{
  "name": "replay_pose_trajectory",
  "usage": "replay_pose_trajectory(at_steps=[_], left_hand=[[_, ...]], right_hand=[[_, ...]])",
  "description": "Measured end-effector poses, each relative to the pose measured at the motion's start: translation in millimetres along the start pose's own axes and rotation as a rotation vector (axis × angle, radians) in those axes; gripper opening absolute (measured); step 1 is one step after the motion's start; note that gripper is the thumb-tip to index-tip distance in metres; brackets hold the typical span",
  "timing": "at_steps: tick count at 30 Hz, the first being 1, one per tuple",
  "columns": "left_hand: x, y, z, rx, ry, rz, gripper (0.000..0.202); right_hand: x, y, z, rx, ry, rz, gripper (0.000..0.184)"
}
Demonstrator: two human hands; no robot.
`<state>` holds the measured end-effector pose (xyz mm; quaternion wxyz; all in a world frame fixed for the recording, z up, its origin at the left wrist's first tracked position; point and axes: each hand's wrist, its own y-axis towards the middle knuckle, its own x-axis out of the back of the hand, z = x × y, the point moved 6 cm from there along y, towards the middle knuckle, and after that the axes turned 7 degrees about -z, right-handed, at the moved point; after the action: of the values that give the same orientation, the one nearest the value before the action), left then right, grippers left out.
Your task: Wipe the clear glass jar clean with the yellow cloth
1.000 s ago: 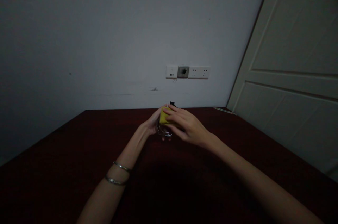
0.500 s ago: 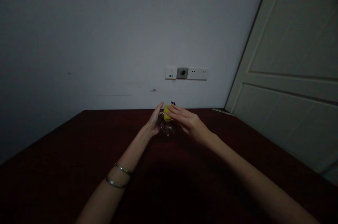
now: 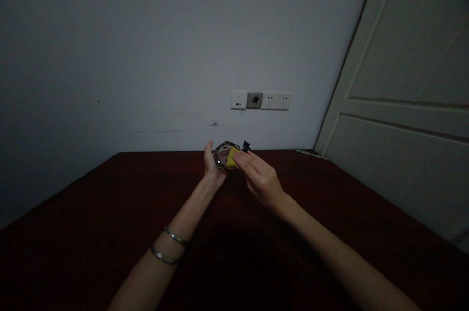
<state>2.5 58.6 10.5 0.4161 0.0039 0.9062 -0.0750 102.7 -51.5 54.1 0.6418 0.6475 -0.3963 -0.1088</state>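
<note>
My left hand [image 3: 212, 166] is wrapped around the side of a shiny, see-through glass bowl [image 3: 221, 160] with an angular rim, its thumb pointing up. The bowl is tilted, with its opening turned partly toward me. A yellow sponge [image 3: 231, 159] is in my right hand [image 3: 262, 179], its fingers laid over it and pressing it against the right side of the bowl's rim. Beyond the right fingers a small black object [image 3: 246, 145] sticks up; what it belongs to is hidden.
Both hands are over a dark red-brown table [image 3: 154, 203]. Behind it stands a pale wall with switch and socket plates [image 3: 261, 100]. A panelled door [image 3: 406, 120] borders the right side. A thin flat strip [image 3: 311, 154] lies near the far right table edge.
The bowl has risen slightly and turned, so its rim and opening now show more. The sponge has moved slightly down along it. More of the black object shows.
</note>
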Motion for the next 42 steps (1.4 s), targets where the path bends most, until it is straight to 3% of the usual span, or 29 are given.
replay_pose_trajectory(at_steps=[4,7,10,14,16,18,23,29,34,37,42], left_hand=[[-0.7,-1,-3,-0.018,-0.073,0.005,0.056],[-1.4,-1,1,0.050,-0.081,0.050,0.061],[1.6,1,1,0.021,-0.100,0.049,0.057],[14.5,8,0,-0.037,-0.072,-0.012,0.051],[19.0,10,6,0.034,0.028,0.032,0.054],[19.4,10,13,0.127,0.141,0.142,0.061],[9.3,-2,30,0.299,0.313,0.428,0.072],[1.3,-13,40,0.365,0.426,0.573,0.071],[6.2,-10,39,0.359,0.442,0.530,0.071],[8.9,-6,37,0.320,0.450,0.474,0.072],[11.8,0,36,0.253,0.382,0.340,0.068]], right_hand=[[-6,4,16,0.034,0.073,-0.049,0.053],[-13,7,25,-0.003,0.130,-0.030,0.052],[-15,11,23,-0.052,0.210,-0.019,0.046],[0,13,-14,-0.292,0.268,-0.147,0.031],[13,9,-42,-0.443,0.231,-0.253,0.026],[24,4,-62,-0.506,0.177,-0.297,0.025],[23,7,-67,-0.375,0.186,-0.161,0.027],[-4,7,-48,-0.406,0.445,0.054,0.032],[-11,3,-43,-0.327,0.474,0.170,0.045],[-8,4,-39,-0.186,0.371,0.238,0.042],[-9,5,-28,0.020,0.140,0.348,0.053]])
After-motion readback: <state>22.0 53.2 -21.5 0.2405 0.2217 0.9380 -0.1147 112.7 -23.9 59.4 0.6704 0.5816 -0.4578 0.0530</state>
